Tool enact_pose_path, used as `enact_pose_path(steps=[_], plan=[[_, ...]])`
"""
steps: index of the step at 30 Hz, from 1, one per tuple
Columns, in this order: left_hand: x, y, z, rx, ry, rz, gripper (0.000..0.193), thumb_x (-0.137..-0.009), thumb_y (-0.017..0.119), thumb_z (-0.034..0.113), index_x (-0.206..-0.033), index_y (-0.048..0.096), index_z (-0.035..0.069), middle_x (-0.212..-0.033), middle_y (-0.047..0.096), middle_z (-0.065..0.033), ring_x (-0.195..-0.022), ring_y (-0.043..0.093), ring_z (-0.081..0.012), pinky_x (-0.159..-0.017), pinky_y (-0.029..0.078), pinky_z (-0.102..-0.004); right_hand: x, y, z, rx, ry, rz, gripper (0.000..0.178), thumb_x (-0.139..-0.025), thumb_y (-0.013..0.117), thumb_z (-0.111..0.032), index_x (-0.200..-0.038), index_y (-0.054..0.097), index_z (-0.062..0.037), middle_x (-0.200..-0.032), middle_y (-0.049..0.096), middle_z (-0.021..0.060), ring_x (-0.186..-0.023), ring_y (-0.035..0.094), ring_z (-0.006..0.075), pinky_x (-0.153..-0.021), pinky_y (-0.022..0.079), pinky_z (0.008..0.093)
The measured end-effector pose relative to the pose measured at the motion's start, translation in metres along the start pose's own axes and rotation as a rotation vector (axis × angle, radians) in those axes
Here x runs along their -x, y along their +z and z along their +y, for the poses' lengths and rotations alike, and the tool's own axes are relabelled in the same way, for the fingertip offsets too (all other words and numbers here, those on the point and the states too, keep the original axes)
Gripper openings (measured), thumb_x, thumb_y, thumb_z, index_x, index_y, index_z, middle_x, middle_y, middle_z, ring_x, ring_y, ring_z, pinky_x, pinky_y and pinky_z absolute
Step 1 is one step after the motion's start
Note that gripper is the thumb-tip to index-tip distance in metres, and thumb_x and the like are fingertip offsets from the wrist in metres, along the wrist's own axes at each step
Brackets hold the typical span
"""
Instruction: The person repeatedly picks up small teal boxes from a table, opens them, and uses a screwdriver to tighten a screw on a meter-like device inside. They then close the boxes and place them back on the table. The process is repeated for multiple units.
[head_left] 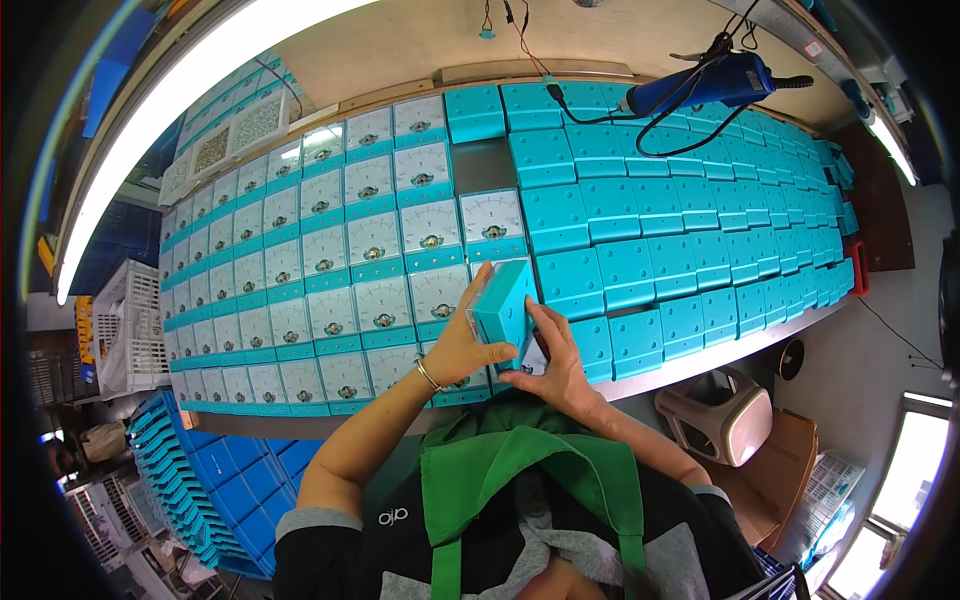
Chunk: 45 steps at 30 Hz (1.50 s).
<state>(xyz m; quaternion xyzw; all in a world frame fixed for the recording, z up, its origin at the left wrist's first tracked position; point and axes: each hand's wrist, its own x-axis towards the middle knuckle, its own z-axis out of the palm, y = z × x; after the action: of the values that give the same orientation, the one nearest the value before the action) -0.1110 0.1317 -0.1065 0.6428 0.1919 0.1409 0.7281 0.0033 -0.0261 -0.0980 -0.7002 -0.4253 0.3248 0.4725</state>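
Note:
Near the front edge of the bench I hold a teal panel meter (pixel 508 300) tilted on its side, its plain teal back and side showing. My left hand (pixel 458 340) is closed round its left side, thumb across the lower part. On the other side my right hand (pixel 565 370) has its fingertips against the case. A small whitish patch shows between the right thumb and fingers; I cannot make out what it belongs to. Left of my hands stand rows of meters with white dials (pixel 385 300) facing up. To the right, rows of teal meter cases (pixel 620 255) show their plain sides.
A blue electric screwdriver (pixel 700 85) hangs on a cable over the far right rows. Trays of small parts (pixel 235 140) sit far left. A pale plastic stool (pixel 715 415) and cardboard box (pixel 775 475) stand right below the bench, blue crates (pixel 235 480) below left.

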Motion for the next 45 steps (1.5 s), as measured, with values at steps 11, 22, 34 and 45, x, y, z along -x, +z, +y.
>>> enact_pose_path(steps=[11,22,34,45], plan=[[-0.155,-0.112,0.008,-0.089,0.186,0.538,0.061,-0.079,0.068,0.010,-0.134,0.040,0.010,-0.110,0.057,-0.0156,-0.090,0.062,-0.0205,-0.074,0.053,-0.0321,-0.005,-0.037,0.024,-0.207,0.142,0.163,0.063,-0.080,0.068,-0.003,-0.137,0.041,-0.0053,-0.119,0.058,0.0138,-0.084,0.061,0.0111,-0.066,0.047,0.0240],[-0.230,-0.123,-0.043,-1.142,0.261,0.262,0.072,-0.074,0.074,0.030,-0.137,0.041,0.017,-0.120,0.052,-0.0170,-0.109,0.049,-0.0357,-0.088,0.044,-0.0434,0.008,-0.035,0.020,-0.282,0.326,0.137,0.058,-0.084,0.059,0.000,-0.137,0.038,-0.0007,-0.113,0.059,0.0130,-0.079,0.061,0.0091,-0.066,0.046,0.0211],[-0.150,-0.061,-0.011,-1.422,0.127,-0.118,0.093,-0.055,0.084,0.027,-0.138,0.041,0.020,-0.123,0.048,-0.0150,-0.115,0.046,-0.0323,-0.094,0.038,-0.0453,-0.011,-0.036,0.004,-0.322,0.240,0.119,0.053,-0.083,0.060,0.000,-0.134,0.043,-0.0017,-0.102,0.064,0.0124,-0.076,0.063,0.0093,-0.060,0.046,0.0208],[-0.043,-0.006,0.039,-0.601,0.330,-0.164,0.090,-0.057,0.082,0.028,-0.134,0.042,0.006,-0.124,0.050,-0.0170,-0.116,0.049,-0.0330,-0.098,0.040,-0.0401,-0.008,-0.038,0.023,-1.326,0.653,-0.091,0.073,-0.079,0.060,-0.065,-0.127,0.045,-0.0123,-0.104,0.060,0.0052,-0.085,0.060,0.0120,-0.043,0.032,0.0179]])
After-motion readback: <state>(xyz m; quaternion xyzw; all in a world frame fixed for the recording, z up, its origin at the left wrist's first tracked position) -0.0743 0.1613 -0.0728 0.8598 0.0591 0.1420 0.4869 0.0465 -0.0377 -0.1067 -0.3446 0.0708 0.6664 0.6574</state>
